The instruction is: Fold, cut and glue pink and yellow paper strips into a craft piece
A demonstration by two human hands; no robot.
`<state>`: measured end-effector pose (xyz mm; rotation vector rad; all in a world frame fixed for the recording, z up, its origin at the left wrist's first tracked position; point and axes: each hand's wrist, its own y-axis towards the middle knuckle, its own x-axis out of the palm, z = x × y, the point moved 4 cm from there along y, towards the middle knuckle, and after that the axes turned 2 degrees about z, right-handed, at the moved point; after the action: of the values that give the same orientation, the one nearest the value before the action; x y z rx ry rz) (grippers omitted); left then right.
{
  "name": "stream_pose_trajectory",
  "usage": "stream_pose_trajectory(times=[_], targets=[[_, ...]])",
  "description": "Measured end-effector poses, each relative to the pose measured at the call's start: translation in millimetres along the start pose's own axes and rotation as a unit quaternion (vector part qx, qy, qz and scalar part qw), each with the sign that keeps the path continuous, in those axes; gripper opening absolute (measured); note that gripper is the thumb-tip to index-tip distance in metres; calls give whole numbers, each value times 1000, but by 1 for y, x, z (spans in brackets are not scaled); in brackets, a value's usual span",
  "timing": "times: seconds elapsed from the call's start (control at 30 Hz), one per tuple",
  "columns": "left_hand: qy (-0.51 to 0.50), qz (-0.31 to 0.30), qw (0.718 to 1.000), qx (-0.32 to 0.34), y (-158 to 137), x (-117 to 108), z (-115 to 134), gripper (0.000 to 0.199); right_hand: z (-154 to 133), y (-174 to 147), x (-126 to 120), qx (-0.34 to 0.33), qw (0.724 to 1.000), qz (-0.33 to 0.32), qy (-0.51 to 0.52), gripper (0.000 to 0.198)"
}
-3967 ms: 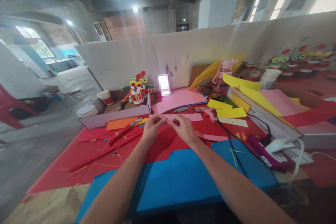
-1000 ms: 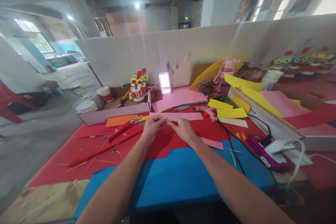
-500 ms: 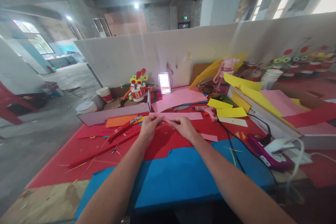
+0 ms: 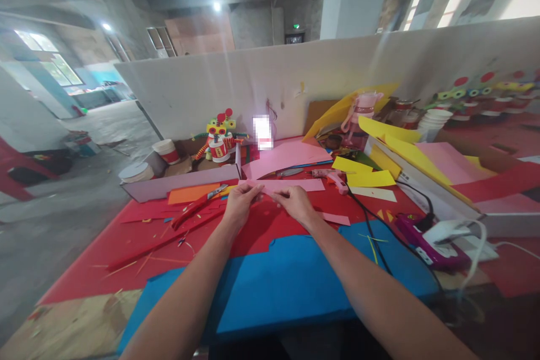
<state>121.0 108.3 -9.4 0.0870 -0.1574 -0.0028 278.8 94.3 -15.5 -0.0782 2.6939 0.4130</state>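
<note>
head view: left hand (image 4: pixel 239 203) and right hand (image 4: pixel 297 203) — fingers nearly closed — pinch a small pink strip (image 4: pixel 267 192).

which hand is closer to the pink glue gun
Right. The right hand is just left of the pink glue gun, on its near side; the left hand is farther left.

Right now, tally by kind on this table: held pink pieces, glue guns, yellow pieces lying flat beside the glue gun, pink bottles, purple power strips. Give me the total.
Held pink piece: 1
Glue gun: 1
Flat yellow pieces: 2
Pink bottle: 1
Purple power strip: 1
Total: 6
</note>
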Motion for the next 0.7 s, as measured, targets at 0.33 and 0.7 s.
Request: stream_pose_trajectory(times=[0.33,0.7], targets=[[31,10,999,-37,6,-8,-9,37,-3,-2,3,29,999,-29,1,25],[-103,84,991,13,10,-25,10,41,-3,-2,-1,29,999,-8,21,23]])
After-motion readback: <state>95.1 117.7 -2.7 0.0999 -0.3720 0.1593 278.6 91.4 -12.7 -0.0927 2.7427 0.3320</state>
